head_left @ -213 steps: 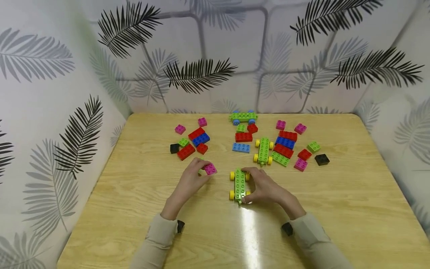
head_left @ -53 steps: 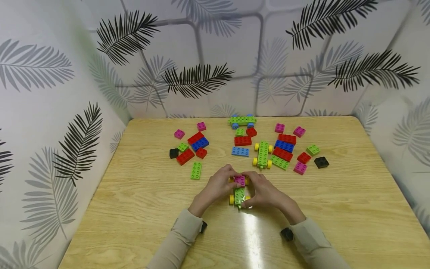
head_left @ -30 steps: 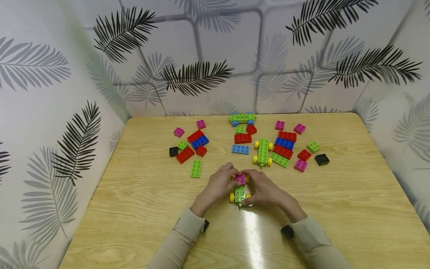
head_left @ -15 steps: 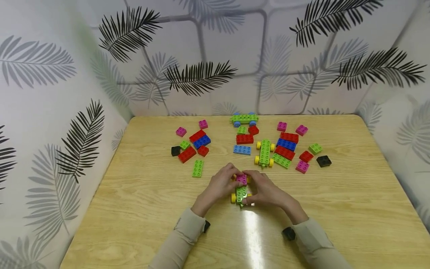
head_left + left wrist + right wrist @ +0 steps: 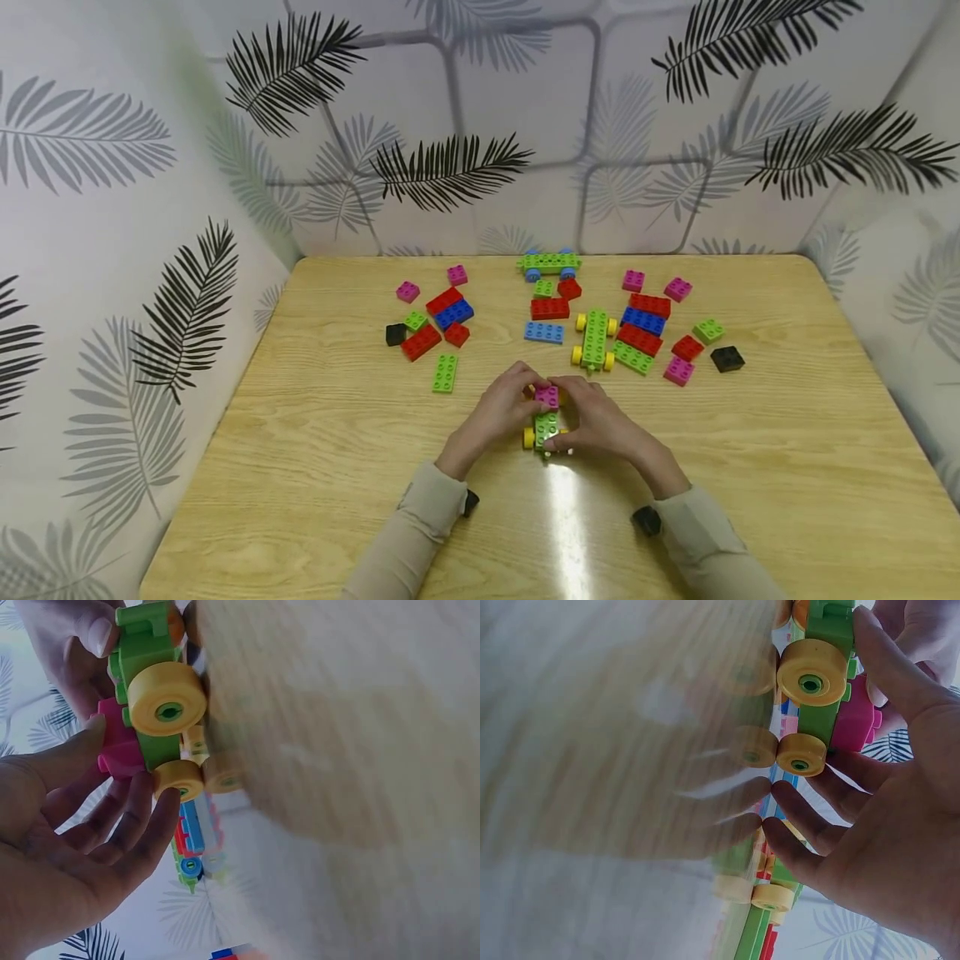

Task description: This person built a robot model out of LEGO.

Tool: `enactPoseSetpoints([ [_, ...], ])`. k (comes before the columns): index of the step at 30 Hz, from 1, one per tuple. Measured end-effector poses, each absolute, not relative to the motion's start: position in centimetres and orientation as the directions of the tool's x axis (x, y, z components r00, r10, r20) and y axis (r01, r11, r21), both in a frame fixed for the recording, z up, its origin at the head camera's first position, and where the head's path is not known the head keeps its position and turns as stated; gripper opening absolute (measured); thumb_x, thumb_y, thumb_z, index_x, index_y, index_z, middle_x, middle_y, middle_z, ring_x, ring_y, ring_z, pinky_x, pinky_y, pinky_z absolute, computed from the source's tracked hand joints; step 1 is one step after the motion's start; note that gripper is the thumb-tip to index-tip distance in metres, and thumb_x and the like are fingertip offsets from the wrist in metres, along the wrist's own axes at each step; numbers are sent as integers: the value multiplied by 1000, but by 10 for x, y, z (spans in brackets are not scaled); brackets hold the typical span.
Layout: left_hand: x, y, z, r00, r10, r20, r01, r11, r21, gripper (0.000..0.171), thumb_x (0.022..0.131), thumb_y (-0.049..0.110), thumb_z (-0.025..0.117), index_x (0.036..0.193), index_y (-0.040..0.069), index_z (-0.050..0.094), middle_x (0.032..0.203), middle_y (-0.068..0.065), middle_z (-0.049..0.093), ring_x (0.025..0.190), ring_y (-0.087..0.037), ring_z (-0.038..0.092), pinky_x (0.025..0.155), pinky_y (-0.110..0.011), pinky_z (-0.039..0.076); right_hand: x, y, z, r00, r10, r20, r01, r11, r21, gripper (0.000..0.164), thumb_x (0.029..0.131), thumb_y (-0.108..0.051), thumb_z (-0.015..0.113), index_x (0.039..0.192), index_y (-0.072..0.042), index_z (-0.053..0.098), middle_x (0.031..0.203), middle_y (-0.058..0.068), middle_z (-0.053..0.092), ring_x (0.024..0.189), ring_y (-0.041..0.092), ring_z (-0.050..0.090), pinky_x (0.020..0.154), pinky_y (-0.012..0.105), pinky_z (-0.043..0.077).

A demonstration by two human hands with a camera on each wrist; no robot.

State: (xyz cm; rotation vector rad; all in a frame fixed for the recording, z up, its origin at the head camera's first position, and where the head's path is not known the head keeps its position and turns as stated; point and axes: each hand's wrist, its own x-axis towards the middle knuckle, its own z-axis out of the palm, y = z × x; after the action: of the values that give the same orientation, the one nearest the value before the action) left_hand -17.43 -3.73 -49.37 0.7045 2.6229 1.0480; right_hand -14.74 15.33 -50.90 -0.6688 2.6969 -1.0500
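A pink square brick [image 5: 548, 397] sits on the far end of a green wheeled car base [image 5: 547, 425] with yellow wheels. My left hand [image 5: 495, 410] pinches that brick, thumb on the near side and fingers on the far side. In the left wrist view, other fingertips lie against a yellow wheel [image 5: 178, 779]. My right hand [image 5: 609, 423] grips the base lengthwise, its thumb at the near end and fingers around the far end. In the right wrist view, the base's wheels [image 5: 801, 754] rest on the table, and the pink brick [image 5: 855, 716] stands on its studs.
Beyond my right hand stands a second green base with yellow wheels [image 5: 596, 340]; a blue-wheeled one [image 5: 551, 263] is at the table's back edge. A green brick [image 5: 445, 373] lies left. Loose bricks cluster left, around a red brick [image 5: 422, 342], and right, around a blue brick [image 5: 642, 321].
Since the oldest frame, my left hand has carried the pink brick rightward onto the base's far end, uncovering the green brick at left. Over the last two seconds both hands have stayed almost still.
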Motion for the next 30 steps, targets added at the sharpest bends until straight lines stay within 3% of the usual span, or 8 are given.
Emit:
enactPoseSetpoints([
  [17, -176, -33, -498, -869, 492, -61, 302, 623, 721, 26, 90, 15, 69, 114, 6, 66, 106, -1, 55, 99, -19, 58, 82, -26, 48, -146, 158, -511, -886, -465, -8, -324, 630, -706, 92, 71, -39, 85, 141, -1, 40, 140, 18, 45, 132, 36, 38, 108, 56, 26],
  [30, -176, -32, -498, -867, 492, -72, 294, 624, 724, 27, 91, 17, 68, 116, 8, 65, 106, 0, 55, 99, -16, 57, 84, -26, 49, -151, 162, -516, -882, -472, 6, -338, 624, -705, 91, 70, -44, 85, 139, -3, 43, 138, 16, 48, 130, 34, 40, 107, 56, 28],
])
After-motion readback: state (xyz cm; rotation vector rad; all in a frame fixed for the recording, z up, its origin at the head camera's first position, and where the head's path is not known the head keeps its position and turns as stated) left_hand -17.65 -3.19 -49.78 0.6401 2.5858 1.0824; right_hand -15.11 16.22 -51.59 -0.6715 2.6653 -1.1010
